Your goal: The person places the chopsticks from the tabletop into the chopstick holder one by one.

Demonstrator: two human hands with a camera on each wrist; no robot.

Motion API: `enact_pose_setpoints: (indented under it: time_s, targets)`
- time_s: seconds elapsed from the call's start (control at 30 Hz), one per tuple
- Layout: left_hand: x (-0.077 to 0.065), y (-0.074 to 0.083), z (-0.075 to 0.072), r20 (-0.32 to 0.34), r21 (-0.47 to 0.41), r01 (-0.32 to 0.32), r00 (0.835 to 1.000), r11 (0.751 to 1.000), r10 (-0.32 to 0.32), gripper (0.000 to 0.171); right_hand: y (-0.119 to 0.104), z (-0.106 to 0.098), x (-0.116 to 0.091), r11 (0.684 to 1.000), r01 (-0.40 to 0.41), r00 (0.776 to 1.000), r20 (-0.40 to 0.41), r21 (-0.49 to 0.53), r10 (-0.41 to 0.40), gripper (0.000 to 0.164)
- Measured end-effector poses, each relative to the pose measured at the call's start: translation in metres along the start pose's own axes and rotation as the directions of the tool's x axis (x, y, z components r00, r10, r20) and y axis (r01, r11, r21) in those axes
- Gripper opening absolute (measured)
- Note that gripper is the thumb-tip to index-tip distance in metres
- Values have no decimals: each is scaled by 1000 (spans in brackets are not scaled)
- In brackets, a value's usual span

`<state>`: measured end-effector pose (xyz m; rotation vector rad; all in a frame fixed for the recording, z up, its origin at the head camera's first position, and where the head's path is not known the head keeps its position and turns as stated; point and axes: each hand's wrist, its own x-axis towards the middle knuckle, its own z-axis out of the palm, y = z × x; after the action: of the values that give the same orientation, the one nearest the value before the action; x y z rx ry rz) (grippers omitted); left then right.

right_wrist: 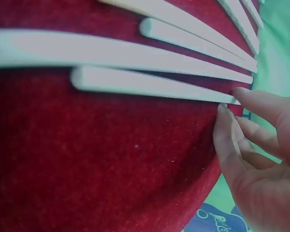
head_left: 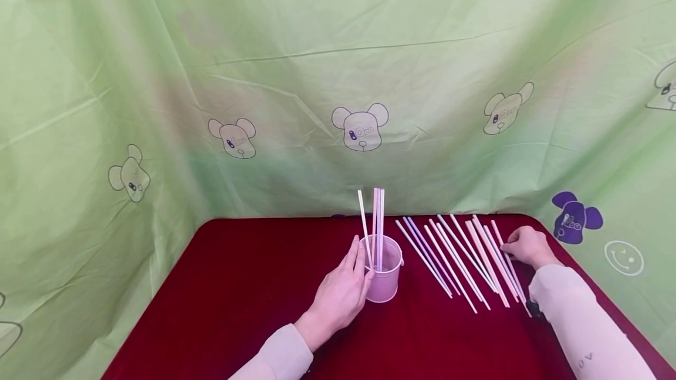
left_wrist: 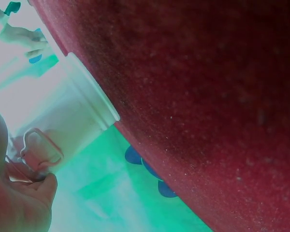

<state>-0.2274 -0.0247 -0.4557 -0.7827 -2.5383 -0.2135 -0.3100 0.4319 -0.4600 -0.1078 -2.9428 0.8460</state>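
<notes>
A small pink bucket (head_left: 382,286) stands upright on the red cloth, with several thin pastel sticks (head_left: 378,221) leaning inside it. My left hand (head_left: 340,295) holds the bucket from its left side, fingers along the wall and thumb at the front near the rim. A wire handle loop (left_wrist: 41,147) shows beside that hand in the left wrist view. Over to the right, my right hand (head_left: 528,246) is at the rightmost stick of a loose row. Its thumb and fingertips pinch around a pale stick (right_wrist: 150,86) near the far end in the right wrist view.
More loose sticks (head_left: 456,257) lie slanted side by side between the bucket and my right hand. Red cloth (head_left: 253,286) covers the table. Behind it and at both sides hangs a green curtain (head_left: 296,169) with bear-head prints.
</notes>
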Motion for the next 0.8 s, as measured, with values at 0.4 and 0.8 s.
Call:
enact_pose_setpoints:
  time_s: [0.4,0.8]
  targets:
    - [-1,0,1,-31,9,-13,999,1000,13,60,13,1,-2,938,-74,994,104,337,41,27]
    - [0,-2,3,-45,6,-15,999,1000,16,58,5,-5,-3,678,-101,981,186,728,-54,37]
